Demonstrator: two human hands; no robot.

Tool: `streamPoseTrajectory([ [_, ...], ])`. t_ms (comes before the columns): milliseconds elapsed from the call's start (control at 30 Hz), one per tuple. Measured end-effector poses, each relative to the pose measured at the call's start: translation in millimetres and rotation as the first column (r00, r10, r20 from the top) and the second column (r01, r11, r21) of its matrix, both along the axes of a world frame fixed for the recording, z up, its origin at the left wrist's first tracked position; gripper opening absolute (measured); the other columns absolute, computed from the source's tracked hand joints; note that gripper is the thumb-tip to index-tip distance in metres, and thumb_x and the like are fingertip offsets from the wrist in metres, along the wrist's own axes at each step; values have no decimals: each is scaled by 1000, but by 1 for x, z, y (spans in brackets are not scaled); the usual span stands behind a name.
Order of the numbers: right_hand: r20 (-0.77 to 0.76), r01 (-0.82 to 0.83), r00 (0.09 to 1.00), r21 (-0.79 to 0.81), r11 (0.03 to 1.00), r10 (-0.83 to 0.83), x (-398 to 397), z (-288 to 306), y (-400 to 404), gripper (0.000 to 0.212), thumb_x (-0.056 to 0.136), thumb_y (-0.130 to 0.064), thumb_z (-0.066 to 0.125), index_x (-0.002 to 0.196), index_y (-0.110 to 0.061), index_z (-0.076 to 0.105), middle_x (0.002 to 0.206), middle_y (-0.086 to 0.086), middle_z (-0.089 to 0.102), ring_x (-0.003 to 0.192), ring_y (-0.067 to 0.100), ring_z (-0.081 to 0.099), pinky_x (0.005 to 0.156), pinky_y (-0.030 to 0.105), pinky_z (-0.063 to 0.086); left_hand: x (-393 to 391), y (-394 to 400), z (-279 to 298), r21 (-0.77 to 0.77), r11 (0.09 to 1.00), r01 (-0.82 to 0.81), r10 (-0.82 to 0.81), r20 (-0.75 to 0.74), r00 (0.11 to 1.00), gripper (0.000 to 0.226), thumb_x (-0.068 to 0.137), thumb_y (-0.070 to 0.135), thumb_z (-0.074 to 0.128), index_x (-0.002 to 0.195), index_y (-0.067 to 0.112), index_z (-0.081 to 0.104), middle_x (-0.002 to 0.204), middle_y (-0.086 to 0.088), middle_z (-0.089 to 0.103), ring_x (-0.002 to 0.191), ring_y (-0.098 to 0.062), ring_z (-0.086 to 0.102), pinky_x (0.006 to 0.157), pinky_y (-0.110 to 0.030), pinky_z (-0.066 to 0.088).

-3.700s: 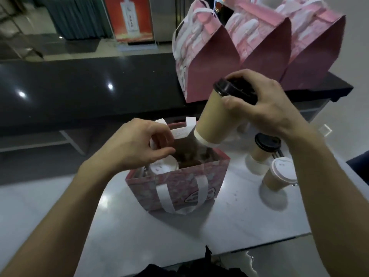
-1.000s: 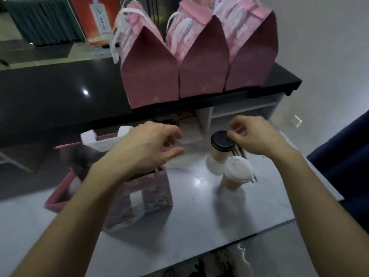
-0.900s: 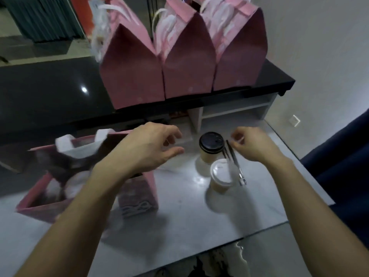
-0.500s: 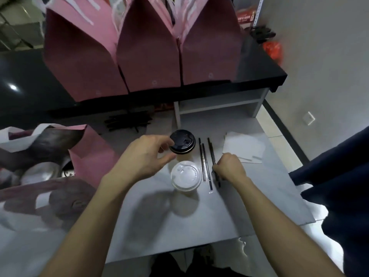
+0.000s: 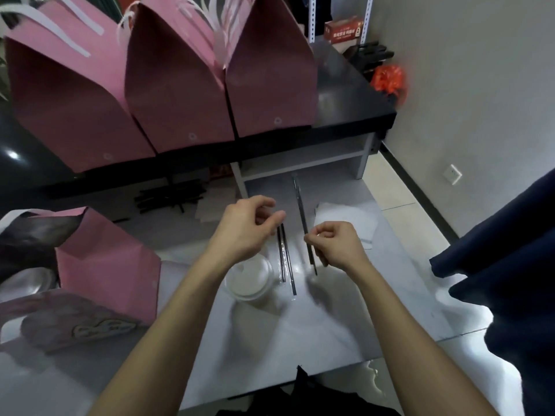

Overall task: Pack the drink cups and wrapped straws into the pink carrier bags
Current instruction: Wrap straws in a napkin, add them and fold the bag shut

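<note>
Our right hand (image 5: 336, 244) pinches one wrapped straw (image 5: 302, 214) and holds it tilted above the white tabletop (image 5: 300, 325). Our left hand (image 5: 246, 229) hovers with fingers loosely curled, gripping nothing — just above two more wrapped straws (image 5: 285, 259) lying side by side. A white-lidded cup (image 5: 247, 279) stands just left of them. The open pink carrier bag (image 5: 105, 265) sits at the left; three closed pink bags (image 5: 180, 85) line the black counter (image 5: 345, 97) behind.

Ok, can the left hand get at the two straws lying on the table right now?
Probably yes. The left hand hovers just above the top ends of the two wrapped straws, holding nothing; the white-lidded cup stands beside them, not across them.
</note>
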State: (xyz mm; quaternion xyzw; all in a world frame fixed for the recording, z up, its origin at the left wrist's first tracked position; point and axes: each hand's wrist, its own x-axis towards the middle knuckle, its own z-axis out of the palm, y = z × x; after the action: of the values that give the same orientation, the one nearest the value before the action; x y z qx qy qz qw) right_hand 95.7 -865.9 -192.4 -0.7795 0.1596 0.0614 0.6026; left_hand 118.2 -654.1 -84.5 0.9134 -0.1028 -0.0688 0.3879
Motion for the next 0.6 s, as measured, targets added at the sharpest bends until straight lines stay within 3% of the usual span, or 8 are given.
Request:
streamPoseTrajectory([
  [67,74,-46,997,106,993,38,-1,17,-1,14,90,-4,76,78,-6,69,49,5,60,34,19,49,42,17,36,6,-17,-7,-93,996,-8,-3,-116,993,39,105,39,71,138,16,70,111,2,80,85,-7,80,76,-24,55],
  [133,109,-106,990,124,987,93,-3,30,0,11,92,-5,76,82,-3,71,52,8,61,35,19,50,40,17,35,11,-27,-11,-202,979,-1,-34,-168,985,29,106,32,72,129,15,74,104,-1,83,83,-8,79,68,-21,50],
  [233,155,-147,980,118,982,128,-4,40,2,9,96,-8,75,90,-1,72,55,11,65,36,18,54,38,18,37,19,-31,-14,-301,953,8,-53,-139,989,7,102,22,77,106,17,80,88,-2,83,75,-12,73,61,-16,48],
  [367,236,-168,961,99,981,141,-2,42,0,8,100,-16,75,99,-9,75,58,11,69,40,22,60,38,24,37,28,-28,-16,-300,950,-89,70,-73,995,21,89,33,91,88,17,78,70,3,74,63,-4,68,56,-15,47],
  [500,281,-167,949,72,983,141,3,33,-10,14,100,-29,74,90,-20,77,62,10,72,44,26,65,41,27,41,29,-29,-16,-322,937,-137,123,-63,990,23,88,33,92,91,16,79,77,-1,79,74,-14,78,72,-32,65],
  [600,256,28,966,-228,973,32,9,5,-30,12,95,-29,73,84,-25,78,69,-2,75,57,20,72,57,31,53,29,-33,-18,-408,898,-166,134,-106,985,22,92,23,89,98,5,78,89,-15,81,82,-27,83,85,-46,68],
])
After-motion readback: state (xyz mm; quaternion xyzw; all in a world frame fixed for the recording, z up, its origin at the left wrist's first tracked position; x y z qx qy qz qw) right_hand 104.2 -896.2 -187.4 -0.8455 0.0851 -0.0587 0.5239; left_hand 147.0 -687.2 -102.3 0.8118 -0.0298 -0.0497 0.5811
